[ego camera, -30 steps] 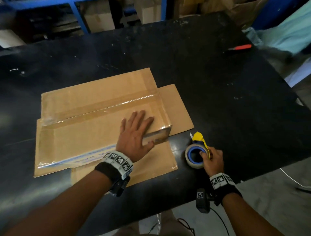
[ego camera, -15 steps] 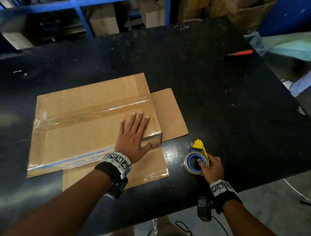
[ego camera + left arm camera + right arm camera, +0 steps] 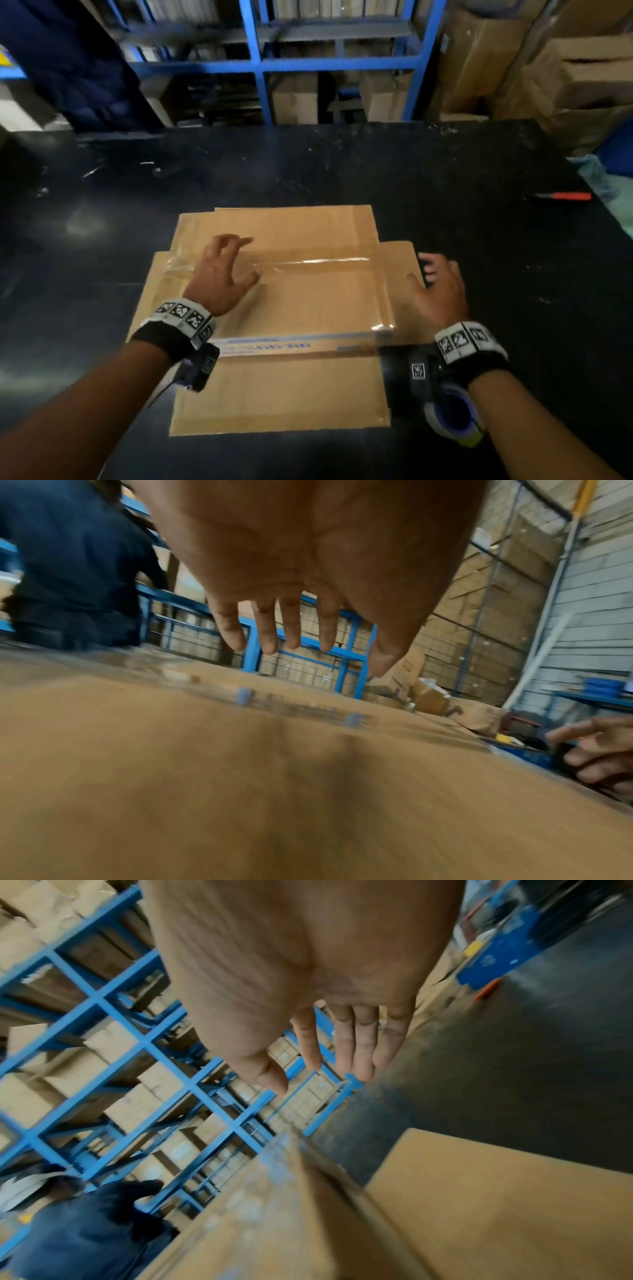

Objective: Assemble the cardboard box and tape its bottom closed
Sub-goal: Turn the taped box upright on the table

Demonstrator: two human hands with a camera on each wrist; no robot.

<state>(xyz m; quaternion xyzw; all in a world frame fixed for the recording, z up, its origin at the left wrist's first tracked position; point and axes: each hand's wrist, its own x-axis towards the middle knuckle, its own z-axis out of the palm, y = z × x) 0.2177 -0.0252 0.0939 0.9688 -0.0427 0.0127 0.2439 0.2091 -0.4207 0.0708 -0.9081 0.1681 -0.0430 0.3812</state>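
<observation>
A low brown cardboard box (image 3: 308, 301) lies on the black table (image 3: 342, 164) with its flaps spread flat and a strip of clear tape (image 3: 308, 263) along its top seam. My left hand (image 3: 222, 270) hovers open above the left part of the box, fingers spread; the left wrist view shows those fingers (image 3: 270, 631) just above the cardboard (image 3: 240, 777). My right hand (image 3: 435, 284) is open over the right flap at the box's right end, holding nothing, as the right wrist view shows (image 3: 342, 1053). The tape roll with its yellow dispenser (image 3: 452, 418) lies on the table under my right forearm.
A red-handled tool (image 3: 565, 196) lies at the table's far right. Blue shelving (image 3: 260, 65) stacked with cartons stands behind the table. A person in dark clothes (image 3: 75, 561) is at the far left. Large cardboard boxes (image 3: 565, 75) pile up at the back right.
My right hand let go of the tape roll and moved up to the box's right end. My left hand lifted off the box top and shifted left. The view tilted upward.
</observation>
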